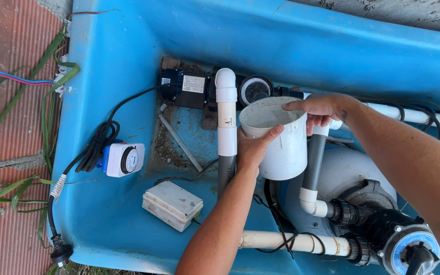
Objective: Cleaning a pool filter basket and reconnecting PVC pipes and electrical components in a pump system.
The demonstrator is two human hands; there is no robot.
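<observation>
While two hands, left hand (253, 147) and right hand (318, 108), close fingers around one white cup (276, 137), three white pipes surround it.

The left forearm comes up from the lower edge of the view, bare and almost straight, and the wrist bends a little toward the right. The left hand (253, 147) is closed in a grip, with the palm turned to the right and the thumb lying across the upper edge of the grip, its tip pointing to the right. The right forearm enters from the right side and runs upward to the left; a small dark mark shows near the wrist. The right hand (318, 108) is above and to the right of the left grip, palm down, fingers curled downward.
</observation>
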